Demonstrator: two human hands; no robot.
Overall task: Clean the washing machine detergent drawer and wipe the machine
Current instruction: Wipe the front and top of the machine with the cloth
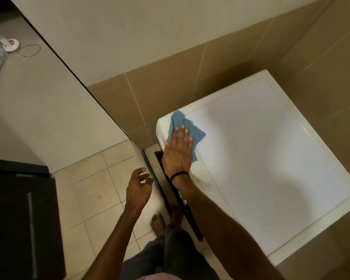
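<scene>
A white washing machine (267, 158) stands in a tiled corner, seen from above. A blue cloth (179, 122) lies on its top at the front left corner. My right hand (178, 152) presses flat on the cloth with straight fingers; a black band circles the wrist. My left hand (138, 188) hangs in the air over the floor, left of the machine's dark front panel (178, 190), fingers loosely curled and holding nothing. The detergent drawer is hidden under my right arm and hand.
Brown tiled walls (210, 67) close in the machine at the back and right. A grey counter (38, 102) with a small white and red object (11, 44) runs on the left. A dark cabinet (22, 219) stands at lower left. My bare feet (158, 223) are on beige floor tiles.
</scene>
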